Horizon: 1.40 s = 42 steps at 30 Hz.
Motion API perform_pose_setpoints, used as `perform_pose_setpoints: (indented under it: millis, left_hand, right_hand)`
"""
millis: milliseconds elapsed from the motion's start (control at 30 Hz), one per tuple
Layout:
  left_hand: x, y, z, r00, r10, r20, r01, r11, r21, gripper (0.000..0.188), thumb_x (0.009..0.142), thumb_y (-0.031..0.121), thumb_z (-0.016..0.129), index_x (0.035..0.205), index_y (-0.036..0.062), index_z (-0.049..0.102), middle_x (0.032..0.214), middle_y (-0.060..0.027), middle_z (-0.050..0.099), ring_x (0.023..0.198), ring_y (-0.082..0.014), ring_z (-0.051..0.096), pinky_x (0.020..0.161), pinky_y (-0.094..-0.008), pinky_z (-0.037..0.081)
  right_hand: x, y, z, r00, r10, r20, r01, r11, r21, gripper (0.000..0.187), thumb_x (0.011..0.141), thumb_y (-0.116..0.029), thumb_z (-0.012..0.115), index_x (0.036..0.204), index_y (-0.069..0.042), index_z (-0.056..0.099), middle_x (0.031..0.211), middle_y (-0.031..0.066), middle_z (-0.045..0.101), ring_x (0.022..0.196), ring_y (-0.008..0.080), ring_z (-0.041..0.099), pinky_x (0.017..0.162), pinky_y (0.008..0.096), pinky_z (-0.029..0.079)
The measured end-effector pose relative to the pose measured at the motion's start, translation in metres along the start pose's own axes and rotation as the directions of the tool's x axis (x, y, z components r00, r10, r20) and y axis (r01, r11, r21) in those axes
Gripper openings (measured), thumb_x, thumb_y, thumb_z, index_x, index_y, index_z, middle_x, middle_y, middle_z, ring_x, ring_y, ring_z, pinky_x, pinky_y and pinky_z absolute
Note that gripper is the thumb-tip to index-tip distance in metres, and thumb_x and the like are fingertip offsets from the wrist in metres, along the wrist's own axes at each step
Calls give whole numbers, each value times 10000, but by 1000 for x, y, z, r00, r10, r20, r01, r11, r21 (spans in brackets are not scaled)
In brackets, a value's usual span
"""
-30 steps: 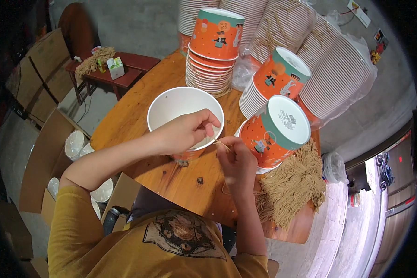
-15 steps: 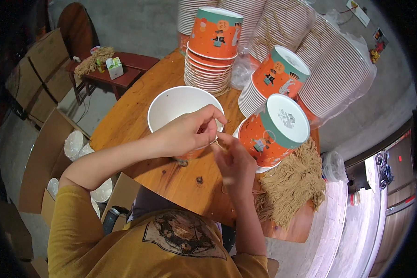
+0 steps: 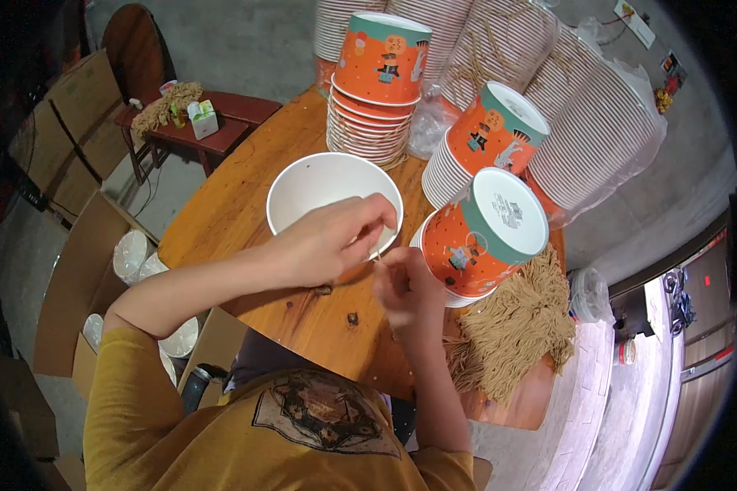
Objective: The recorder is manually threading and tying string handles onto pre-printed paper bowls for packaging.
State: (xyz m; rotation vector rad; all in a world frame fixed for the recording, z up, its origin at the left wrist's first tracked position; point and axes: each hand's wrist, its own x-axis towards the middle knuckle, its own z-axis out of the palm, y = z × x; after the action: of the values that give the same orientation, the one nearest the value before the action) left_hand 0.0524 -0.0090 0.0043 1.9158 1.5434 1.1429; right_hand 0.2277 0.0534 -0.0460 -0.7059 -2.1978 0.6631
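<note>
A round paper tub, white inside, stands mouth up on the wooden table before me. My left hand reaches over its near side, fingers curled over the right part of the rim and thumb lower down; the fingertips are partly hidden. Just right of the rim, my right hand has its fingers pinched together on a thin tan cord, a short bit of which shows between the hands. Close beyond that hand stands an upturned stack of orange and green printed tubs.
More upturned tubs rise at the table's back, with another stack right of them. Tall plastic-wrapped tub stacks lean behind. A bundle of tan cords lies at the table's right. An open carton stands at lower left.
The tub has shifted slightly to the right. My left fingers have come lower over its rim, and my right hand has dropped a little away, with cord showing between the hands.
</note>
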Motion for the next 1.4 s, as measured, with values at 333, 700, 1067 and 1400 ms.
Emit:
perform_pose_setpoints:
  millis: [333, 700, 1067, 1400]
  left_hand:
    - [-34, 1, -22, 987, 104, 126, -150, 885, 441, 178, 855, 131, 642, 999, 53, 571, 912, -96, 565, 913, -298, 567, 770, -409, 451]
    - [-55, -26, -41, 987, 153, -40, -128, 920, 370, 129, 804, -18, 599, 914, 48, 586, 1021, -89, 557, 1151, -294, 519, 944, -380, 440]
    - [-37, -17, -16, 967, -72, -243, 166, 904, 394, 130, 818, 183, 659, 796, 92, 570, 813, -31, 512, 851, -208, 479, 786, -353, 326]
    - [-37, -16, -33, 996, 80, 32, -86, 918, 386, 100, 770, 109, 606, 808, 83, 517, 850, -57, 487, 887, -252, 483, 797, -358, 336]
  right_hand:
    - [16, -12, -46, 994, -10, 110, 2, 997, 75, 107, 860, -65, 666, 947, -59, 604, 846, 142, 576, 742, 313, 615, 633, 402, 500]
    - [61, -16, 1, 949, -299, 103, 304, 952, -41, 73, 843, -65, 637, 830, -50, 566, 808, 142, 561, 708, 359, 606, 610, 435, 503]
    - [66, -13, 16, 954, -279, 107, 284, 958, -33, 80, 831, -60, 633, 843, -45, 556, 781, 150, 590, 700, 374, 615, 600, 455, 506]
    - [73, -2, 25, 969, -219, 113, 245, 913, -328, 141, 822, -135, 620, 800, -29, 529, 738, 169, 602, 657, 367, 630, 569, 457, 516]
